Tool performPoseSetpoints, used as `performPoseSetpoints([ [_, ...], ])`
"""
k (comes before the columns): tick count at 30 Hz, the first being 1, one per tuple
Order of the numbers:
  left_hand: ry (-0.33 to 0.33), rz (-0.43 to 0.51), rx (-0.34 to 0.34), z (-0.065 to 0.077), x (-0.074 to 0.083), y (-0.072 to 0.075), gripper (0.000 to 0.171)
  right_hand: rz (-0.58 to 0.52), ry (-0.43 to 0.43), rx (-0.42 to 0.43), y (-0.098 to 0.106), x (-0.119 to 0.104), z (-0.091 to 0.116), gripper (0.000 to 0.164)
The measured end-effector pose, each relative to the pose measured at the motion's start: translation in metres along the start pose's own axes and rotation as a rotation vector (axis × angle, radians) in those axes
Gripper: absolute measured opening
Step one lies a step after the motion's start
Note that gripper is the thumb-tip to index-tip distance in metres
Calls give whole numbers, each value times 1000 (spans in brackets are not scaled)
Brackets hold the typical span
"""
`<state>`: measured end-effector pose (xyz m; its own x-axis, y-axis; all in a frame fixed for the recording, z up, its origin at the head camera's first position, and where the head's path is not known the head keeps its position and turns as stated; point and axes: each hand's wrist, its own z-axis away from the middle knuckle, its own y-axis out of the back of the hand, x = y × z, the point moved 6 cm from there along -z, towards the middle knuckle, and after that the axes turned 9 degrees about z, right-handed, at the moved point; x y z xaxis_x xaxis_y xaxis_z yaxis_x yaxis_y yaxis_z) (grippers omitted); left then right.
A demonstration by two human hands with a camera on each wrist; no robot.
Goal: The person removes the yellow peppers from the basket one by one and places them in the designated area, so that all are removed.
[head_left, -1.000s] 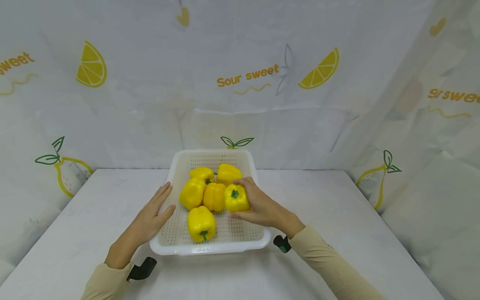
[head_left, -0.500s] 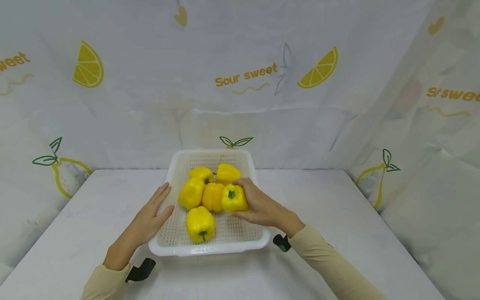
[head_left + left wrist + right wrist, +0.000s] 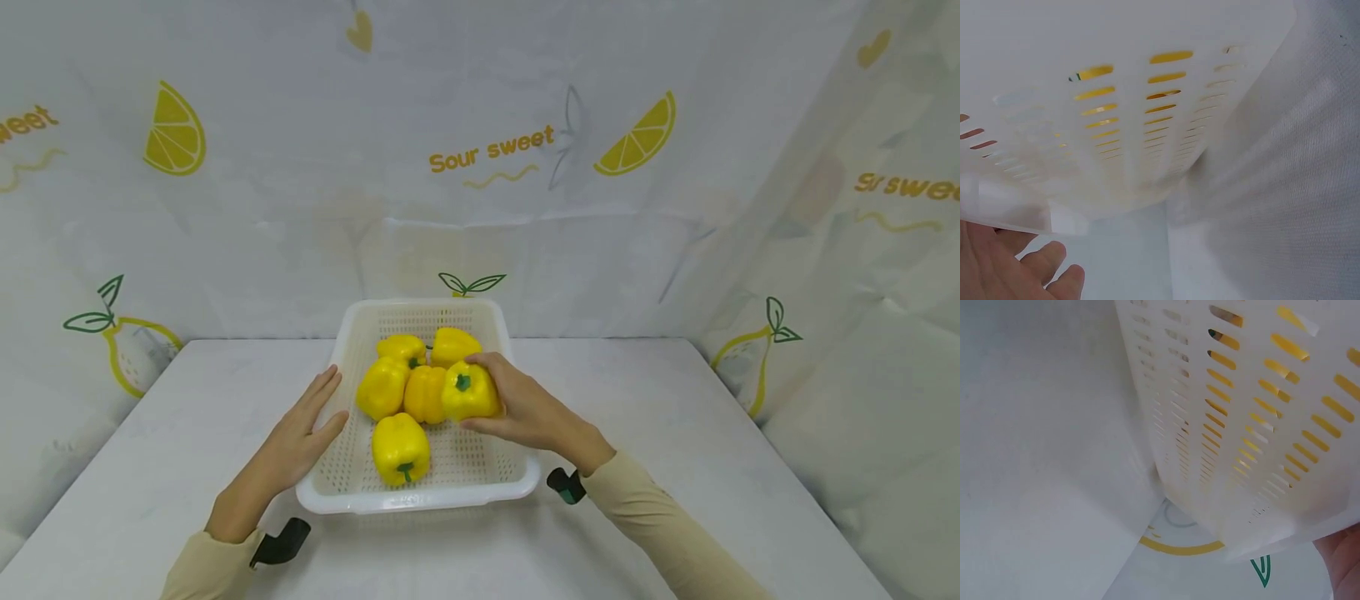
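Note:
A white slotted plastic basket [image 3: 418, 500] stands on the table with several yellow bell peppers [image 3: 401, 450] inside. My right hand [image 3: 525, 408] grips one yellow bell pepper [image 3: 468, 392] at the basket's right side, its green stem facing the head camera. With fingers straight, my left hand [image 3: 300, 437] rests at the basket's left rim. In the left wrist view, the fingers of the left hand [image 3: 1013, 265] lie at the rim of the basket [image 3: 1129, 31]. The right wrist view shows the basket's slotted wall [image 3: 1247, 506] and only an edge of the right hand [image 3: 1344, 559].
The white table [image 3: 637, 400] extends around the basket on both sides. Behind it hangs a pale cloth [image 3: 300, 192] printed with lemons and lettering. Black wrist devices [image 3: 281, 542] sit near both beige sleeves [image 3: 660, 525].
The bell pepper in my right hand has shifted slightly left and turned a little. My left hand has kept its place at the rim.

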<state>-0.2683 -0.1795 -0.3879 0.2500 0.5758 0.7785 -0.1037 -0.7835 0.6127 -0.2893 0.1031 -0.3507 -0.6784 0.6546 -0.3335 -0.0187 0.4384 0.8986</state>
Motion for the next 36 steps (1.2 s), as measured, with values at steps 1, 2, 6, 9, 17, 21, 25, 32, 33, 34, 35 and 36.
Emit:
performPoseSetpoints([
  [1, 0, -1, 0, 0, 0, 0, 66, -1, -4, 4, 1, 0, 0, 80],
  [2, -1, -1, 2, 0, 0, 0, 66, 1, -8, 7, 3, 0, 0, 80],
  [6, 3, -6, 1, 0, -1, 0, 66, -8, -24, 19, 8, 0, 0, 81],
  [9, 7, -4, 0, 0, -2, -1, 67, -11, -26, 32, 12, 1, 1, 81],
  [17, 1, 6, -4, 0, -3, -1, 66, -17, -9, 84, 23, 2, 2, 80],
  [21, -3, 13, -6, 0, -3, -1, 66, -11, -30, 106, 30, 4, 2, 79],
  [25, -6, 21, -5, -1, -3, -1, 66, -8, -45, 119, 36, 7, 3, 80],
  [32, -11, 24, -2, 0, -2, -1, 65, 21, -58, 128, 44, 10, 6, 81],
  [33, -12, 23, -1, 0, -2, -1, 65, 23, -62, 129, 45, 11, 6, 81],
  [34, -13, 23, -1, 0, -2, -1, 65, 26, -64, 131, 46, 12, 6, 81],
  [35, -14, 23, -1, 0, -2, -1, 65, 28, -68, 132, 47, 13, 7, 81],
  [36, -15, 23, 0, 0, -2, -1, 65, 32, -70, 133, 48, 14, 7, 81],
])
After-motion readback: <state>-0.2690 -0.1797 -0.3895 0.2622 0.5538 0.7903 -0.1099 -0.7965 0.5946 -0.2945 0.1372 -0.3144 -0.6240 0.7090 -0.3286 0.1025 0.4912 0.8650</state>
